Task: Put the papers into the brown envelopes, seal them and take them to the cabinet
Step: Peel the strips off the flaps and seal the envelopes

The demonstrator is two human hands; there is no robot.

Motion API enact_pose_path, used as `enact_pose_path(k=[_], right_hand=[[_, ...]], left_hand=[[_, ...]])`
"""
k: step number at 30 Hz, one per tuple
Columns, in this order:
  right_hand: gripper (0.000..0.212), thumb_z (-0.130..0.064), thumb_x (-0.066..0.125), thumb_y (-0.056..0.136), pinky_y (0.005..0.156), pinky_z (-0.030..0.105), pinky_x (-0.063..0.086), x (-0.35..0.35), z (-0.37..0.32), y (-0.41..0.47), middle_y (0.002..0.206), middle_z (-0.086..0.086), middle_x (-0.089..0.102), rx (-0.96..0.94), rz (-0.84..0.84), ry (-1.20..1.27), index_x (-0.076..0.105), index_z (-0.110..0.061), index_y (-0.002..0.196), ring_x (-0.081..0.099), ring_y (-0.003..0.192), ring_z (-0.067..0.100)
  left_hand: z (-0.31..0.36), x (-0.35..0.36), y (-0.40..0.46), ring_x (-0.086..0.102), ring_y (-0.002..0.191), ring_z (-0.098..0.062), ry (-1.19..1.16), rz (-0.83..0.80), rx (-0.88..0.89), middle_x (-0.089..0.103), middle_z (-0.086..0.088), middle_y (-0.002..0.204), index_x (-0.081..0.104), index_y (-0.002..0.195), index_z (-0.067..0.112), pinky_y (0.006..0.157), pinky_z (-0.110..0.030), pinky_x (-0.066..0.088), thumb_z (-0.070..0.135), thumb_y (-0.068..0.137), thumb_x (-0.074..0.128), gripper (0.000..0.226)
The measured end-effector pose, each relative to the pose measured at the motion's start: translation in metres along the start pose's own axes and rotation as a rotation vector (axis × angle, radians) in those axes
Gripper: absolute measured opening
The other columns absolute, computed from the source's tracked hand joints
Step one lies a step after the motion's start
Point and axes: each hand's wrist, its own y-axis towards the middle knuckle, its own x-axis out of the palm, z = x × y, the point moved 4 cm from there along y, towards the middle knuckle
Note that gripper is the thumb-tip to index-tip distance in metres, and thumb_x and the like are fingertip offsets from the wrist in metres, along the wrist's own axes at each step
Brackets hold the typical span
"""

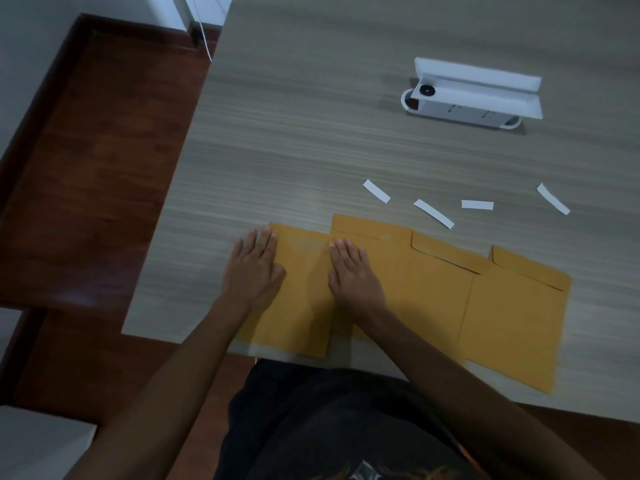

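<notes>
Several brown envelopes lie in an overlapping row along the near edge of the grey wood-grain table. The leftmost envelope has its flap folded down. My left hand lies flat with straight fingers on its left edge, partly on the table. My right hand presses flat on the same envelope near its flap, where it overlaps the second envelope. Two more envelopes lie to the right, flaps shut. No loose papers show.
Several white peel-off strips lie scattered on the table beyond the envelopes. A white socket box with its lid raised sits at the far right. Dark wooden floor lies to the left, with a white block at the lower left.
</notes>
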Motion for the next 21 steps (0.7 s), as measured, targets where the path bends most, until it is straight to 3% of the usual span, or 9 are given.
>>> enact_pose_path(k=[2, 3, 5, 7, 10, 12, 17, 19, 21], right_hand=[[0.053, -0.023, 0.039, 0.092, 0.116, 0.04, 0.024, -0.009, -0.003, -0.006, 0.144, 0.02, 0.046, -0.017, 0.12, 0.084, 0.044, 0.002, 0.139, 0.04, 0.136, 0.035], [0.052, -0.02, 0.043, 0.091, 0.115, 0.038, 0.027, -0.016, -0.004, -0.01, 0.141, 0.021, 0.048, -0.022, 0.191, 0.132, 0.045, 0.002, 0.138, 0.041, 0.135, 0.034], [0.046, -0.014, 0.054, 0.09, 0.105, 0.034, 0.041, -0.028, 0.003, -0.019, 0.128, 0.016, 0.058, 0.058, 0.26, 0.304, 0.05, -0.003, 0.135, 0.047, 0.124, 0.025], [0.041, -0.016, 0.059, 0.089, 0.091, 0.035, 0.051, -0.033, 0.014, -0.026, 0.107, 0.006, 0.064, 0.254, 0.201, 0.514, 0.054, -0.01, 0.129, 0.054, 0.104, 0.017], [0.04, -0.02, 0.061, 0.086, 0.077, 0.029, 0.053, -0.031, 0.02, -0.028, 0.089, -0.001, 0.067, 0.521, 0.001, 0.691, 0.055, -0.01, 0.125, 0.062, 0.081, 0.013], [0.041, -0.02, 0.061, 0.086, 0.072, 0.022, 0.05, -0.031, 0.015, -0.026, 0.084, -0.005, 0.069, 0.588, -0.056, 0.766, 0.055, -0.01, 0.125, 0.062, 0.073, 0.008], [0.048, -0.027, 0.066, 0.082, 0.079, 0.025, 0.049, -0.026, 0.002, -0.017, 0.106, -0.001, 0.07, 0.668, -0.137, 0.86, 0.055, -0.012, 0.127, 0.062, 0.089, 0.012], [0.047, -0.026, 0.066, 0.08, 0.084, 0.031, 0.053, -0.025, -0.001, -0.013, 0.104, -0.001, 0.07, 0.693, -0.156, 0.895, 0.058, -0.013, 0.124, 0.064, 0.093, 0.016], [0.027, -0.021, 0.065, 0.081, 0.078, 0.031, 0.053, -0.027, -0.005, -0.01, 0.089, -0.005, 0.068, 0.68, -0.148, 0.909, 0.064, -0.017, 0.108, 0.064, 0.086, 0.016]], left_hand=[[-0.001, -0.004, -0.006, 0.025, 0.145, -0.032, -0.124, 0.071, -0.054, 0.03, -0.019, 0.155, 0.03, 0.149, 0.001, 0.119, -0.041, 0.016, 0.046, 0.089, 0.027, 0.075], [-0.003, -0.006, -0.011, 0.036, 0.138, -0.034, -0.18, 0.128, -0.081, 0.042, -0.021, 0.147, 0.038, 0.144, 0.0, 0.115, -0.042, 0.028, 0.04, 0.09, 0.041, 0.068], [-0.006, -0.011, -0.023, 0.053, 0.109, -0.035, -0.258, 0.245, -0.137, 0.059, -0.017, 0.116, 0.052, 0.126, 0.004, 0.087, -0.043, 0.048, 0.036, 0.083, 0.053, 0.053], [-0.008, -0.013, -0.033, 0.053, 0.094, -0.034, -0.335, 0.29, -0.221, 0.057, -0.015, 0.101, 0.055, 0.118, 0.005, 0.074, -0.04, 0.047, 0.037, 0.081, 0.061, 0.049], [-0.009, -0.008, -0.033, 0.053, 0.103, -0.032, -0.498, 0.22, -0.372, 0.056, -0.015, 0.108, 0.054, 0.121, 0.005, 0.078, -0.035, 0.042, 0.034, 0.08, 0.075, 0.054], [-0.006, -0.007, -0.029, 0.056, 0.101, -0.032, -0.557, 0.22, -0.403, 0.06, -0.013, 0.104, 0.056, 0.115, 0.006, 0.074, -0.032, 0.038, 0.035, 0.079, 0.077, 0.05], [-0.01, -0.005, -0.027, 0.063, 0.103, -0.028, -0.778, 0.203, -0.606, 0.068, -0.013, 0.105, 0.057, 0.125, 0.007, 0.082, -0.032, 0.045, 0.035, 0.073, 0.083, 0.065], [-0.016, -0.004, -0.029, 0.062, 0.103, -0.029, -0.804, 0.219, -0.657, 0.065, -0.016, 0.111, 0.056, 0.124, 0.005, 0.078, -0.031, 0.044, 0.034, 0.07, 0.085, 0.067], [-0.021, -0.002, -0.032, 0.062, 0.102, -0.028, -0.828, 0.222, -0.672, 0.065, -0.017, 0.113, 0.061, 0.118, 0.003, 0.075, -0.028, 0.043, 0.032, 0.072, 0.084, 0.059]])
